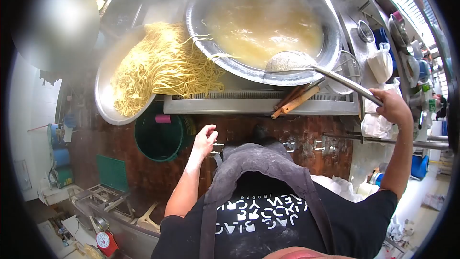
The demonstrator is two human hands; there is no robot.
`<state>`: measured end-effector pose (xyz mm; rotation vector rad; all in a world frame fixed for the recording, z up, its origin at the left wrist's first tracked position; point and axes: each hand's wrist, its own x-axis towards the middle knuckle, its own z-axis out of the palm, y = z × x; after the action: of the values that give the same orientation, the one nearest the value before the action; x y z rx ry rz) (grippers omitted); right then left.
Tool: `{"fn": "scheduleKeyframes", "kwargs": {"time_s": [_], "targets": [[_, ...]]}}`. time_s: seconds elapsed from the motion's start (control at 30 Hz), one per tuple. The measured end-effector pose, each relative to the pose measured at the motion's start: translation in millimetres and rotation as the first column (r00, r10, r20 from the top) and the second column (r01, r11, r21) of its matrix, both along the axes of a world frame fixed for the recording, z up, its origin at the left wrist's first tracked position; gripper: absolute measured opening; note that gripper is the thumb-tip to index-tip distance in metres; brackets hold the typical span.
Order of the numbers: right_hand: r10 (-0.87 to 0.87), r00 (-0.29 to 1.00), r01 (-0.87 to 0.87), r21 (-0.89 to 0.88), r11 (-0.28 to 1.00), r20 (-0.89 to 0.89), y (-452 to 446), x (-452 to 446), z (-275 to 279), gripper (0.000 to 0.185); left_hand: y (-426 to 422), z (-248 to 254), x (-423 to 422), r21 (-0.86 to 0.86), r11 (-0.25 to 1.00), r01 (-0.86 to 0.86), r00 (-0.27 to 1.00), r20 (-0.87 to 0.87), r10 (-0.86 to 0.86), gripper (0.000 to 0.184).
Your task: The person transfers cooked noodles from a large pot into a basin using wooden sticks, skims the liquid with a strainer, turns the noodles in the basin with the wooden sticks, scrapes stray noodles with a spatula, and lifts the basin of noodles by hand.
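Note:
My right hand (394,104) is closed around the long metal handle of a skimmer (292,61). The skimmer's mesh bowl rests at the near rim of a large round pot (335,52) of cloudy, yellowish steaming liquid. My left hand (206,140) hangs in front of my apron with loosely curled fingers and nothing visible in it. Yellow noodles (158,62) lie heaped in a wide metal bowl (102,97) left of the pot. Several strands trail from the heap over the pot's rim.
A green bin (158,139) stands on the wet red floor below the noodle bowl. Wooden-handled tools (299,100) lie on the stove's front edge (230,106). Another wire strainer (346,72) sits right of the pot. Steam blurs the far side. A red dial scale (106,243) is at lower left.

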<state>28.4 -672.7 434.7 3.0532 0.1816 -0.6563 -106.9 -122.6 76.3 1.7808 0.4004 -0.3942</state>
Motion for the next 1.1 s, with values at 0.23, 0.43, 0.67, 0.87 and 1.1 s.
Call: {"fn": "scheduleKeyframes", "kwargs": {"time_s": [0.23,0.43,0.67,0.87,1.1], "targets": [[-0.030,0.994,0.045,0.150,0.988,-0.103,30.9,41.2,-154.3,0.073,-9.2,1.1,17.7,-0.078,0.991,-0.110,0.994,-0.004,0.110,0.035],[-0.025,0.999,0.020,0.213,0.977,0.022,152.1,107.4,-282.1,0.041,-13.2,-17.8,-19.9,-0.048,0.982,-0.182,0.981,-0.073,0.178,0.036],[-0.312,0.940,0.211,0.487,0.848,0.137,237.1,268.3,-364.3,0.043,-31.0,-1.8,-34.4,-0.049,0.960,-0.277,0.956,-0.119,0.270,0.036],[-0.003,0.966,-0.044,0.177,0.983,0.259,185.5,273.0,-270.2,0.030,-23.2,6.1,-38.1,-0.015,0.963,-0.269,0.960,-0.083,0.267,0.034],[0.073,0.986,-0.083,0.058,0.995,0.149,69.2,157.2,-129.4,0.045,3.9,4.5,-29.1,0.029,0.987,-0.155,0.987,-0.036,0.156,0.034]]}}
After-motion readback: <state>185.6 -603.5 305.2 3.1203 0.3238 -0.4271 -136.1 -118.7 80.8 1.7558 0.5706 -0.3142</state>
